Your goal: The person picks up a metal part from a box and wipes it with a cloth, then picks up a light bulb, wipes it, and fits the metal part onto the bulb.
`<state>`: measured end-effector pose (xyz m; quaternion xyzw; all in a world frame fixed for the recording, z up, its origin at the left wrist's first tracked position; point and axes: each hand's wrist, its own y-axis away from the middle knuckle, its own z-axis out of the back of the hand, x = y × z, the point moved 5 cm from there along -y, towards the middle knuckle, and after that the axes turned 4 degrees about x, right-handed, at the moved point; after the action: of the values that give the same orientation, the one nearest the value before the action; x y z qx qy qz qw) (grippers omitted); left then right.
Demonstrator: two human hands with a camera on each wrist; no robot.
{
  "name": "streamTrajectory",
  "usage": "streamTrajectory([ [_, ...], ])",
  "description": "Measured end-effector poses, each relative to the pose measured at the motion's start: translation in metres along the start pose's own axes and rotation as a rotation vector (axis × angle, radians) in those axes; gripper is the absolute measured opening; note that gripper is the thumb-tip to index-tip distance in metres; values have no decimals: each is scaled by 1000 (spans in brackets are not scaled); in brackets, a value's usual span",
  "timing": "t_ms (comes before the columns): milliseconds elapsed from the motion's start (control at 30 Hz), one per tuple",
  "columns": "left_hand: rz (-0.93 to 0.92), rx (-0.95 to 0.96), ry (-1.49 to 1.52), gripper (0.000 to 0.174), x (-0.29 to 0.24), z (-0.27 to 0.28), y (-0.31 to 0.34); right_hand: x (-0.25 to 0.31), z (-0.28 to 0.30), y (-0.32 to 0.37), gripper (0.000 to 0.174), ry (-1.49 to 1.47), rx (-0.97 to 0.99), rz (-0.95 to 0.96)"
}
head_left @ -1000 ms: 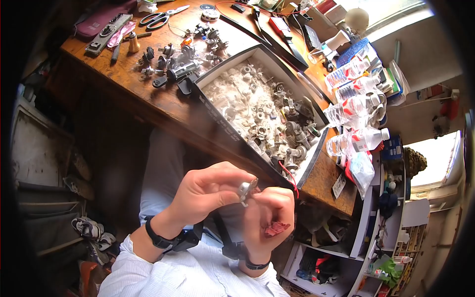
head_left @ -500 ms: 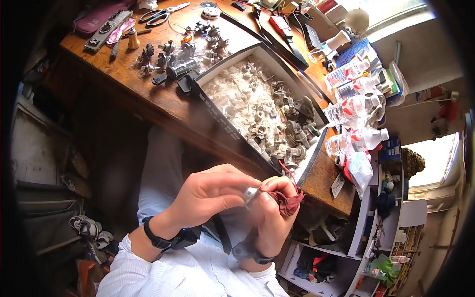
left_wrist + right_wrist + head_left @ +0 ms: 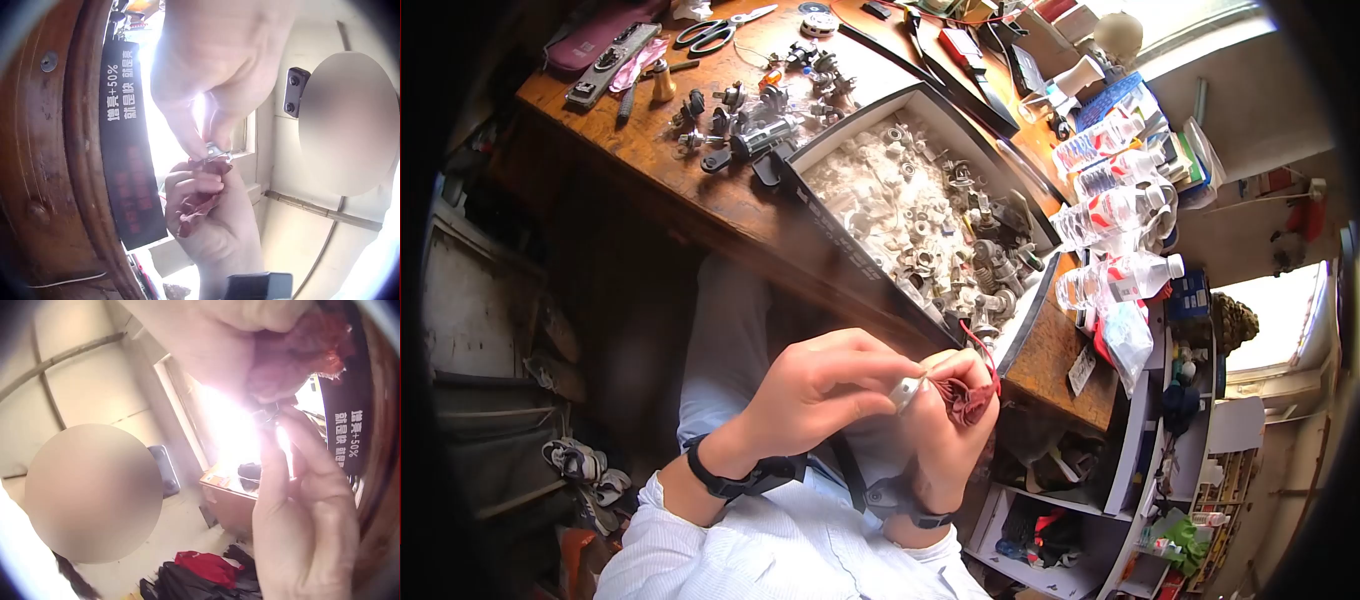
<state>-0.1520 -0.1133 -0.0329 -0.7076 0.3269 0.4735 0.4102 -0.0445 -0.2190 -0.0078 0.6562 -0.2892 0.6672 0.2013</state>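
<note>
Small metal part [image 3: 906, 392] is sitting at lower centre of the head view, between the two hands. Left hand [image 3: 828, 385] is pinching its silver end between thumb and fingertips, coming in from the left. Right hand [image 3: 948, 442], just to the right, is gripping a dark red rag [image 3: 968, 402], fingers curled round it, with the rag bunching against the part's other end. Hands are meeting at the part. That far end is hiding behind fingers and cloth; can't tell if it's glass.

Handling, my read: part is looking light and stiff, smooth metal, maybe slippery; covered end could be fragile. Best hold: metal edges, thumb opposite fingertips, light squeeze. Rag is looking soft and limp, fine to bunch in a palm.

Box [image 3: 845, 245] of loose parts is resting on the desk [image 3: 640, 150], above the hands in the frame.
</note>
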Motion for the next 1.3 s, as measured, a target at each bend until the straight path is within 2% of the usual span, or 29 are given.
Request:
streamTrajectory([
  [67, -194, -10, -195, 31, -5, 0, -1, -10, 0, -2, 12, -179, 40, -94],
  [100, -194, -11, -196, 31, -4, -1, 0, -13, 2, -3, 12, -179, 41, -95],
  [200, -207, -51, -145, 32, -2, 0, -2, -23, -1, -9, 12, -430, 139, -163],
  [400, -286, -61, -164, 37, -8, -2, -3, -31, 0, -7, 11, -562, 130, -275],
  [533, -249, -25, -215, 31, -8, -1, -6, -30, -2, -6, 10, -553, 68, -243],
  [600, -209, -24, -195, 31, -5, 0, -5, -20, -1, -6, 11, -427, 48, -128],
  [667, -117, -75, -17, 36, 3, -1, -2, -19, 0, -5, 11, -392, 46, -97],
  [800, -118, -81, -43, 35, 2, -1, -4, -19, 3, -5, 13, -372, 51, -69],
  [967, -222, -41, -249, 34, -4, -2, -6, -17, 6, -6, 12, -233, 57, -46],
  [1067, -154, -18, -229, 35, -4, -4, -5, -15, 5, -5, 12, -133, 6, -17],
  [1167, 120, -90, 361, 32, 15, -5, -2, -9, 3, -2, 14, -48, -75, 51],
  [1233, 111, -65, 449, 38, 25, -6, 3, 3, 3, 0, 13, -186, -181, 134],
  [1300, 259, -86, 715, 45, 32, -10, 6, 6, 7, 0, 12, -245, -170, 178],
])
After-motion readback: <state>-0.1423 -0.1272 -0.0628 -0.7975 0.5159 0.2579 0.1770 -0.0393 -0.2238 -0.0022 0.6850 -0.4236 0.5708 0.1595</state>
